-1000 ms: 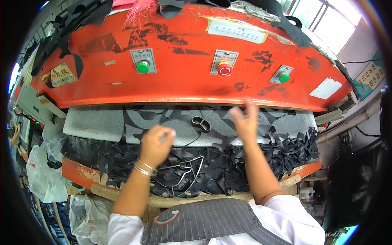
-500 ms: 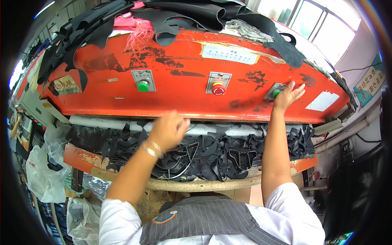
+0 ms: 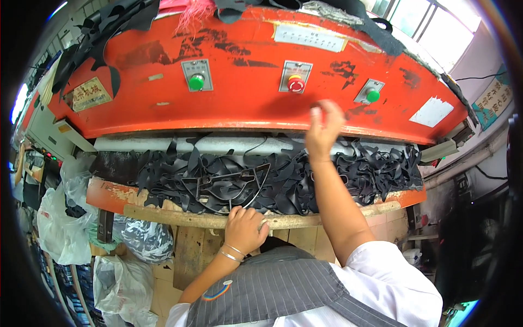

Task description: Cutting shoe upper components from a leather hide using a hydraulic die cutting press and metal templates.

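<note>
Bare left hand and right hand are apart, the left lying on a pale curved wooden rail below the scuffed orange-red metal panel, whether gripping I cannot tell, the right empty and loose-fingered before that panel's lower edge; a grey curved metal-strip frame sits below the panel near the left fingertips, among black leathery scraps
</note>
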Action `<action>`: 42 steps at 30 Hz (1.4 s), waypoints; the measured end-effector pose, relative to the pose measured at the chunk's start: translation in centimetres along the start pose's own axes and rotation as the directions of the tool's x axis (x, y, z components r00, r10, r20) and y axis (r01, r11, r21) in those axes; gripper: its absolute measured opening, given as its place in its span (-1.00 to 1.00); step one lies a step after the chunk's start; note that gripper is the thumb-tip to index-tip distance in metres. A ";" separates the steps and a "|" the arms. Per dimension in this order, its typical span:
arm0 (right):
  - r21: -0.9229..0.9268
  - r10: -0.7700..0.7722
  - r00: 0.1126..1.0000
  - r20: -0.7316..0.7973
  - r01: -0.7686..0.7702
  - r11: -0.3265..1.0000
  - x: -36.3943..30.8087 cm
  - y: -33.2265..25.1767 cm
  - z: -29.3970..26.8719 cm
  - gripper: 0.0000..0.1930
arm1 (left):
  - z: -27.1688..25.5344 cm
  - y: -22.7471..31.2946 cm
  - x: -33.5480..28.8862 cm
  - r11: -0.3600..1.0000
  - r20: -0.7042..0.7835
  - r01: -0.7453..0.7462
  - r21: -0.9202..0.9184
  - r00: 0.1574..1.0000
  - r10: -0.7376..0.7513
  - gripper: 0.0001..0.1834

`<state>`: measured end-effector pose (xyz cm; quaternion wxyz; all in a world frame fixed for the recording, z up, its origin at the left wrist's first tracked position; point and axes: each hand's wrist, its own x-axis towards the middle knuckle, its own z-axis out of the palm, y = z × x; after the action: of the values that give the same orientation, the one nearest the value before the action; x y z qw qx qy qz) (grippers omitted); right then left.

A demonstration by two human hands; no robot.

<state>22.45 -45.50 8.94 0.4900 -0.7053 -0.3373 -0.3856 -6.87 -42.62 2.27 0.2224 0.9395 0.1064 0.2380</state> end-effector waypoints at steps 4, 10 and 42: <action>-0.012 0.074 0.879 0.471 -0.077 0.997 -3.1 -1.2 2.2 -0.65 | -0.3 0.4 1.0 0.998 0.019 0.024 -0.066 1.000 -0.023 -0.79; -0.347 0.314 0.600 0.736 -0.064 0.936 -2.5 -0.4 6.0 -0.45 | -2.7 -0.1 2.7 0.998 0.324 0.030 -0.051 0.946 -0.012 -0.77; -0.505 0.511 0.008 0.860 -0.135 0.852 1.5 8.4 -8.0 -0.36 | -13.4 -25.7 12.1 0.935 0.241 0.152 0.321 0.941 -0.236 -0.77</action>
<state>28.62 -55.46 8.38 0.1063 -0.8946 -0.3423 0.2668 -5.46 -11.44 5.64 0.1134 0.9708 0.2021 0.0625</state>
